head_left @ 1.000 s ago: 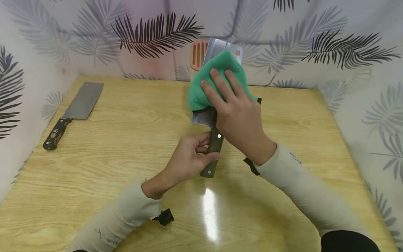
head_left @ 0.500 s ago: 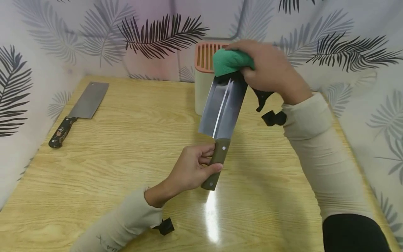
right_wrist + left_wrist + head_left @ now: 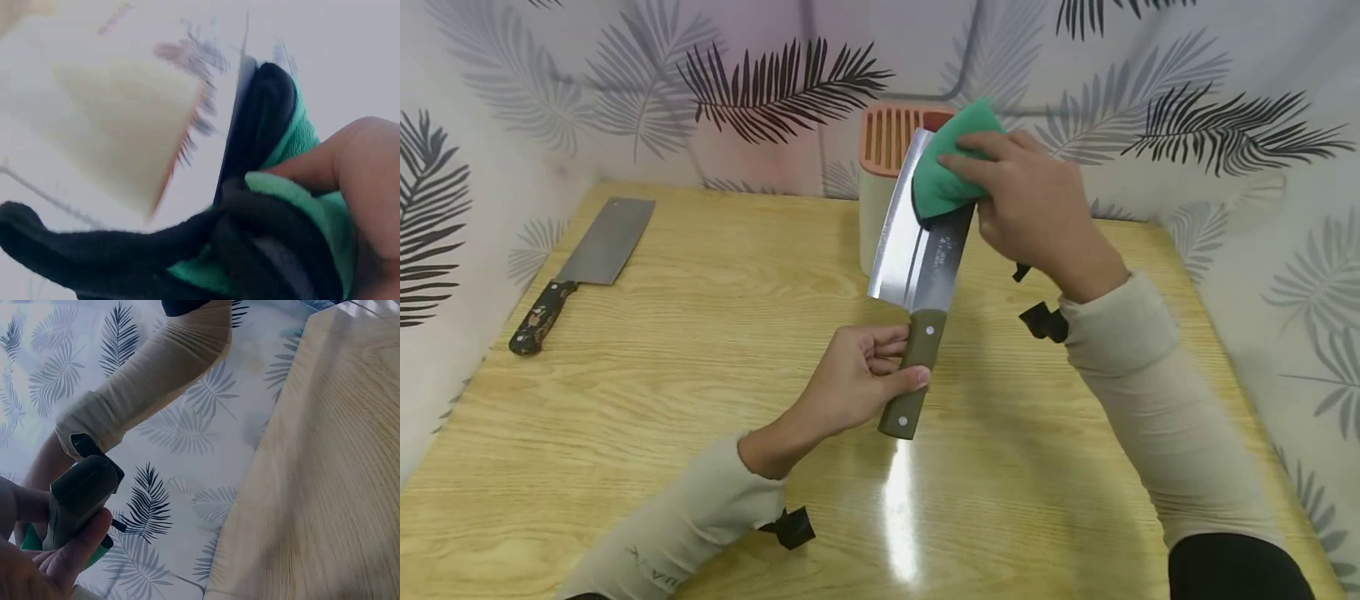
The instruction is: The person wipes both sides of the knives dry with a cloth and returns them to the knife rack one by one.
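My left hand (image 3: 857, 379) grips the olive-brown handle of a cleaver (image 3: 910, 242), which points up and away, tilted above the table. In the left wrist view the handle (image 3: 81, 494) shows end-on between thumb and fingers. My right hand (image 3: 1037, 204) pinches a green cloth (image 3: 951, 158) around the right edge of the blade's far part, with fingers on the face towards me. Its dark underside (image 3: 262, 119) shows in the right wrist view, folded against the blade; the thumb is partly hidden there. The blade's far right corner is covered by the cloth.
A second cleaver (image 3: 606, 242) with a dark patterned handle lies at the table's left. Behind the held blade stands a cream knife block (image 3: 871, 208) with an orange slotted top. Leaf-patterned fabric (image 3: 775, 50) encloses the wooden table (image 3: 700, 275) at back and sides.
My right hand first pressed the cloth across the blade's face, then wrapped it over the far end. Now it sits on the right edge, baring more of the blade. The left hand keeps its grip.
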`<action>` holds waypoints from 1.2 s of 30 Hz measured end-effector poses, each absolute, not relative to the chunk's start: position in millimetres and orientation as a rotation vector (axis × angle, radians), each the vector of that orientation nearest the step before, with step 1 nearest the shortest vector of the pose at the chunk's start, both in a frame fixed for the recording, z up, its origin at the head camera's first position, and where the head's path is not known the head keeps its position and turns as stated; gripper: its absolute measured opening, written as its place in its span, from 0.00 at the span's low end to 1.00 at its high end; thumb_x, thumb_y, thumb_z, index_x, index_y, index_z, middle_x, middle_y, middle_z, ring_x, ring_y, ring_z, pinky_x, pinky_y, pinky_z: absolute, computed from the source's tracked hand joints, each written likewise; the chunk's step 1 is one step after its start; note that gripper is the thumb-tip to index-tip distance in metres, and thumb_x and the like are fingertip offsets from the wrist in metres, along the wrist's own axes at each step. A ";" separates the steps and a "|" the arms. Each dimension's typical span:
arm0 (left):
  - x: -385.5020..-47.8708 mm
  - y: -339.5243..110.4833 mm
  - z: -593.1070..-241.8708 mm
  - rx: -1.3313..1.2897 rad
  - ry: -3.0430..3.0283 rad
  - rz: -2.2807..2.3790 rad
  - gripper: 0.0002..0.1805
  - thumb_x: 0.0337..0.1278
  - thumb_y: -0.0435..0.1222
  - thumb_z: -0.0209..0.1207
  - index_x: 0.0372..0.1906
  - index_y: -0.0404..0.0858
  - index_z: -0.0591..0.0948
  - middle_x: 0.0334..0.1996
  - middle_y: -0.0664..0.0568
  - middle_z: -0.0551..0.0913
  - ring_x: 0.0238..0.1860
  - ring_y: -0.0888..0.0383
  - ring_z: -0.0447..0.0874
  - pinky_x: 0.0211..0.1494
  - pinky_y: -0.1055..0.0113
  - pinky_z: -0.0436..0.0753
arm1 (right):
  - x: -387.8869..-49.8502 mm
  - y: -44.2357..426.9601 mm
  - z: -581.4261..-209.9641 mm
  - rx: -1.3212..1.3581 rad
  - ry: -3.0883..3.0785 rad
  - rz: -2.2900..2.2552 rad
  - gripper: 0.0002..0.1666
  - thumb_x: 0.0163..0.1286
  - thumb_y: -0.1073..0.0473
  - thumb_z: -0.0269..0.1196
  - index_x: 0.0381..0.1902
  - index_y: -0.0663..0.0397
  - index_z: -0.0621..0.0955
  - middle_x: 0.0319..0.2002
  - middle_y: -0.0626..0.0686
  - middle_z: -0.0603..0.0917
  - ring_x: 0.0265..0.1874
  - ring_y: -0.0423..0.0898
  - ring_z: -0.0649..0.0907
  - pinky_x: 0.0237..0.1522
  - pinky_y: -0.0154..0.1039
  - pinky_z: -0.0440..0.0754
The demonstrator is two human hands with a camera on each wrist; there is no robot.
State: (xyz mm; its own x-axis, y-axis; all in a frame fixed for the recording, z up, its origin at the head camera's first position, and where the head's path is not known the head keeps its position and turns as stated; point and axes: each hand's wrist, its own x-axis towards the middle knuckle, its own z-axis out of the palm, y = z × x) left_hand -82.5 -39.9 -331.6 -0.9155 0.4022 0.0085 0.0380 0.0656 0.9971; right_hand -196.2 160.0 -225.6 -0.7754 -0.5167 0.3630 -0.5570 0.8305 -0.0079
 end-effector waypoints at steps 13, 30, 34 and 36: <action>-92.5 -44.1 -336.6 0.487 2.261 1.955 0.26 0.60 0.26 0.63 0.63 0.23 0.74 0.54 0.32 0.84 0.50 0.42 0.88 0.47 0.63 0.89 | -145.5 118.0 -276.1 0.998 -2.518 0.265 0.32 0.68 0.58 0.56 0.71 0.42 0.72 0.74 0.57 0.67 0.72 0.58 0.67 0.60 0.69 0.75; -97.3 -47.1 -329.9 0.462 2.192 2.042 0.26 0.59 0.24 0.63 0.62 0.19 0.73 0.53 0.28 0.83 0.49 0.39 0.88 0.47 0.62 0.89 | -167.1 136.6 -279.2 1.119 -2.412 0.708 0.32 0.65 0.79 0.49 0.62 0.54 0.80 0.68 0.59 0.76 0.72 0.58 0.71 0.78 0.51 0.63; -101.6 -50.1 -329.6 0.469 2.198 2.050 0.22 0.59 0.24 0.63 0.58 0.20 0.77 0.50 0.29 0.85 0.47 0.39 0.89 0.46 0.62 0.90 | -149.8 137.0 -286.7 1.131 -2.393 0.794 0.34 0.60 0.81 0.49 0.59 0.53 0.83 0.66 0.57 0.79 0.69 0.57 0.74 0.75 0.51 0.68; -102.9 -51.0 -328.4 0.469 2.209 2.053 0.20 0.59 0.24 0.63 0.56 0.21 0.78 0.47 0.29 0.86 0.45 0.40 0.90 0.45 0.62 0.90 | -140.9 137.0 -291.0 1.138 -2.350 0.814 0.35 0.58 0.82 0.48 0.58 0.53 0.83 0.65 0.57 0.80 0.68 0.57 0.75 0.74 0.51 0.71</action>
State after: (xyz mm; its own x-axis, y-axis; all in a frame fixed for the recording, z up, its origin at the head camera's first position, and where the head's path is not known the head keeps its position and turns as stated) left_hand -102.9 -51.0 -328.4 -0.9489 0.2822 0.1414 0.1617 0.0499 0.9856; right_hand -140.9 137.0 -291.0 -0.5864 -0.5680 0.5775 -0.8035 0.4981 -0.3260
